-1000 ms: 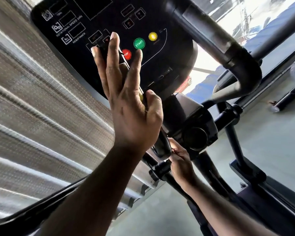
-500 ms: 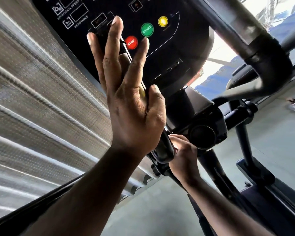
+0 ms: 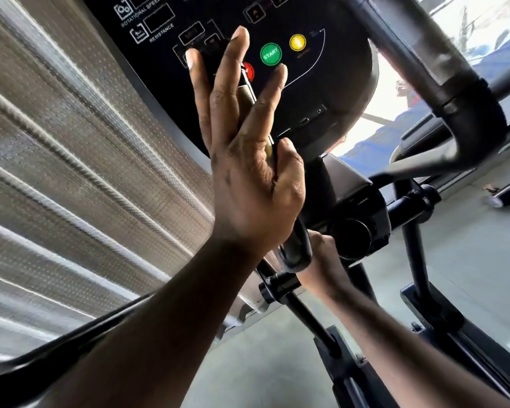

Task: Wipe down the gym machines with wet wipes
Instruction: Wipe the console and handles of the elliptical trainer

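Observation:
The gym machine's black console (image 3: 321,92) fills the top of the view, with a green START button (image 3: 271,54), a yellow button (image 3: 297,42) and a red button (image 3: 248,70) half covered. My left hand (image 3: 248,172) is raised flat against the console, fingers straight. Its thumb pins a dark flat object (image 3: 218,54) with a yellowish edge against the palm. My right hand (image 3: 321,257) reaches under the black pivot housing (image 3: 354,213), its fingers hidden behind a black handle end (image 3: 295,251). No wipe shows in either hand.
A thick grey and black handlebar (image 3: 454,92) curves across the upper right. A ribbed metal shutter (image 3: 71,172) covers the left. Black frame bars (image 3: 306,316) run down to the grey concrete floor (image 3: 468,275). A dark roller (image 3: 507,192) lies at far right.
My left hand slid a little rightward over the console and now covers half of the red button. My right hand stays under the pivot housing.

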